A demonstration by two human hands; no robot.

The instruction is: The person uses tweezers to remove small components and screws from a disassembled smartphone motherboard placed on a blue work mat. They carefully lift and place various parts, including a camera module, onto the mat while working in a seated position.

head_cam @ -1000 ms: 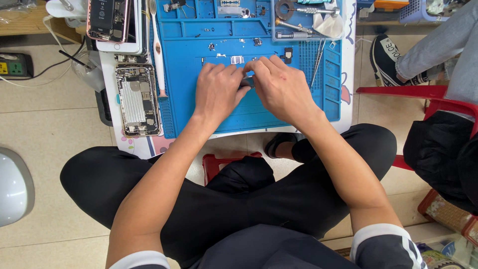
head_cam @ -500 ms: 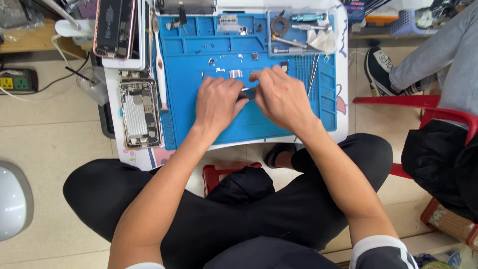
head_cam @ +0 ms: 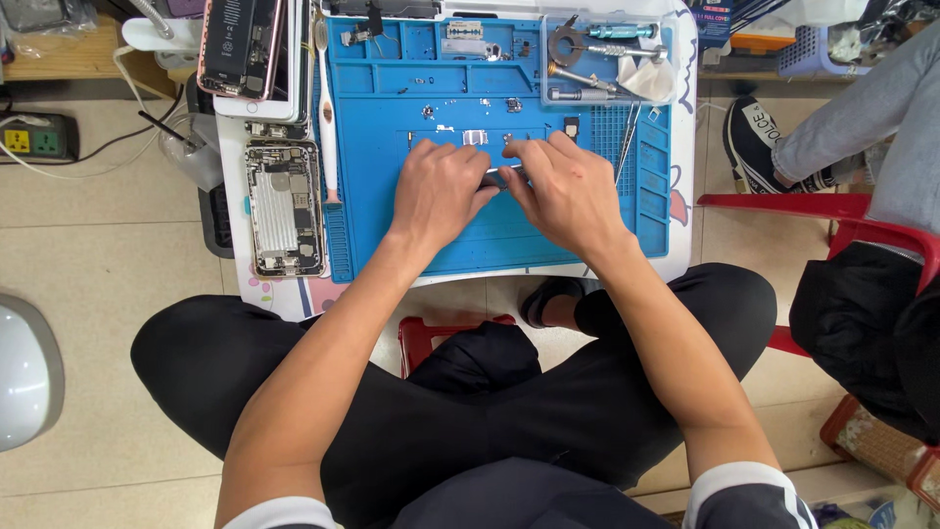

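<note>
While both hands meet at mid-mat, the left hand [head_cam: 438, 191] and right hand [head_cam: 568, 191] pinch a small flat metal part [head_cam: 504, 176] between their fingertips; most of it is hidden by fingers, so I can't tell exactly what it is. It sits just above the blue work mat [head_cam: 490, 245], near centre. Loose small parts [head_cam: 475, 137] lie on the mat just beyond the fingers, more bits further up. Left of the mat: an opened phone chassis [head_cam: 284, 208], internals exposed, and above it a second opened phone [head_cam: 242, 47] resting on a white phone. A white toothbrush [head_cam: 326, 108] lies along the mat's left edge. Top right tray holds screwdrivers [head_cam: 612, 31] and a white wipe [head_cam: 641, 78]; tweezers [head_cam: 627, 132] lie right of the right hand, close to it. Power strip [head_cam: 34, 137] on the floor far left. Another person's grey sleeve [head_cam: 852, 108] and a red stool [head_cam: 832, 211] at right, well apart from the work.
</note>
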